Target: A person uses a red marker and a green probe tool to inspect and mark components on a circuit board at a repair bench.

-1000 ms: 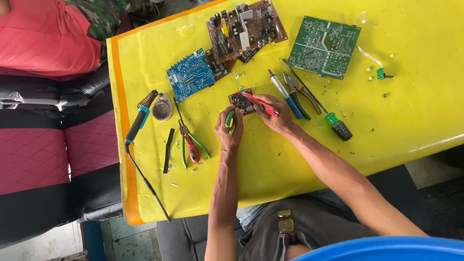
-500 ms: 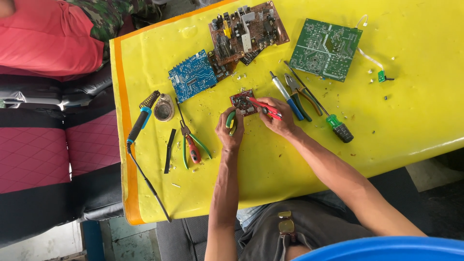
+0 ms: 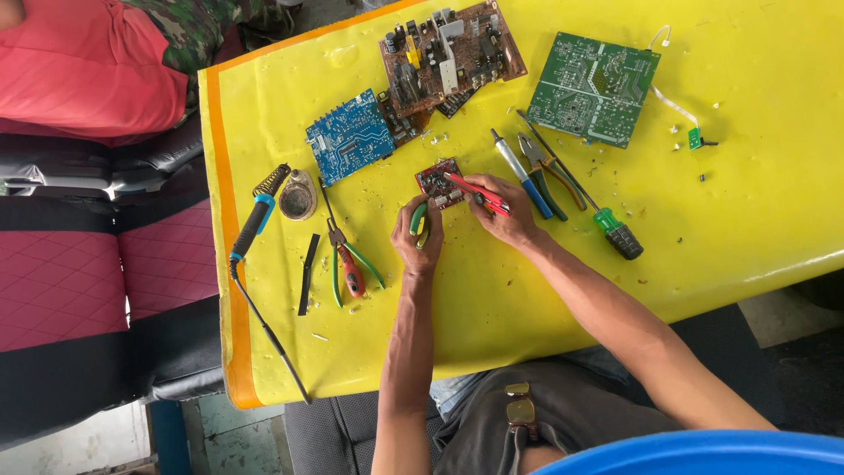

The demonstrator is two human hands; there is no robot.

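Observation:
A small red circuit board point(image 3: 437, 180) lies on the yellow table point(image 3: 527, 290). My left hand point(image 3: 418, 237) grips green-handled pliers point(image 3: 419, 218) whose jaws meet the board's near edge. My right hand point(image 3: 505, 209) holds a thin red-handled tool point(image 3: 475, 190), its tip resting on the board's right side. Both hands sit just below the board.
A blue circuit board point(image 3: 350, 137), a brown one point(image 3: 451, 54) and a green one point(image 3: 592, 88) lie farther back. A soldering iron point(image 3: 253, 220), round tin point(image 3: 298, 197), cutters point(image 3: 349, 264), pliers point(image 3: 549, 167) and green-handled screwdriver point(image 3: 618, 234) lie around. A person in red point(image 3: 83, 62) sits at far left.
Both hands stay on the small red board; the red tool's tip has shifted slightly on it. Nothing else has moved.

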